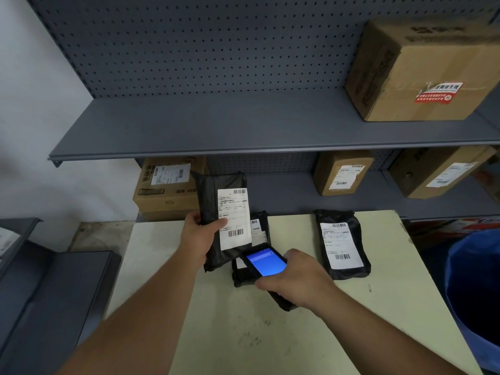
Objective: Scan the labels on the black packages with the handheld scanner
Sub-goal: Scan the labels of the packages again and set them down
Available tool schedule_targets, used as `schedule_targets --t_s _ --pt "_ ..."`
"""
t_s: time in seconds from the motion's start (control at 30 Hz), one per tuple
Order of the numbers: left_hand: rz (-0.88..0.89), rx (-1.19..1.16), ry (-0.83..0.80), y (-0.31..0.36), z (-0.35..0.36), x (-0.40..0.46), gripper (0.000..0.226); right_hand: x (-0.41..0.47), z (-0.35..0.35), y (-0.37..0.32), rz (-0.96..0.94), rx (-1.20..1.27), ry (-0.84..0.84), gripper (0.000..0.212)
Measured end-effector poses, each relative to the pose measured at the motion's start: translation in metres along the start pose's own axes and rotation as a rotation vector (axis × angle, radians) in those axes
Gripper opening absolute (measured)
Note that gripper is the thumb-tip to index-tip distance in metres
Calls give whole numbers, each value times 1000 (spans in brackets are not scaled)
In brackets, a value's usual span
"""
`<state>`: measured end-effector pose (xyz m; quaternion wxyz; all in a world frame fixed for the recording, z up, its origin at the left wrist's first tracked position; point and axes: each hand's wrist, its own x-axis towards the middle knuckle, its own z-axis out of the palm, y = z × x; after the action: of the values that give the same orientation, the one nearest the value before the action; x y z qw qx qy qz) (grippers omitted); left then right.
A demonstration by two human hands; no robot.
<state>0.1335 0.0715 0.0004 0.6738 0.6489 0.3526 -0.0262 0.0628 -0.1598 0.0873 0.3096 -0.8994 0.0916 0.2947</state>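
My left hand (199,235) grips a black package (213,201) and holds it upright above the table, its white barcode label (234,217) facing me. My right hand (293,278) holds the black handheld scanner (266,262), blue screen lit, just below that label. A second black package (261,228) lies flat under the scanner, mostly hidden. A third black package (342,246) lies to the right with its label up.
The pale table (230,334) stands against a grey pegboard shelf unit (216,125). Cardboard boxes (422,69) sit on the shelves. A blue bin (476,288) stands at the right, grey furniture (48,293) at the left.
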Motion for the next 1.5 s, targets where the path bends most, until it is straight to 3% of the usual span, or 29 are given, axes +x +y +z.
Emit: schedule_targets --t_s 0.47,0.57,0.7,0.8,0.97,1.13,1.33,1.5 --pt "-78 117 10 -12 17 -1 65 5 -8 15 19 23 41 54" --pt "-84 152 -16 -20 28 3 67 8 -12 25 36 25 51 54" --pt "-99 202 -52 -27 48 0 54 12 -18 41 63 47 64 52" --pt "-119 204 -81 -35 66 -1 60 16 -24 52 82 63 73 53" --pt "-152 214 -132 -45 98 -5 29 22 -35 69 102 97 88 54" --pt "-189 259 -153 -56 129 -7 16 27 -43 86 116 149 104 54" --pt "-212 299 -154 -73 166 -6 28 34 -54 107 145 158 135 47" --pt "-254 303 -138 -86 195 -2 55 38 -60 124 169 201 127 45"
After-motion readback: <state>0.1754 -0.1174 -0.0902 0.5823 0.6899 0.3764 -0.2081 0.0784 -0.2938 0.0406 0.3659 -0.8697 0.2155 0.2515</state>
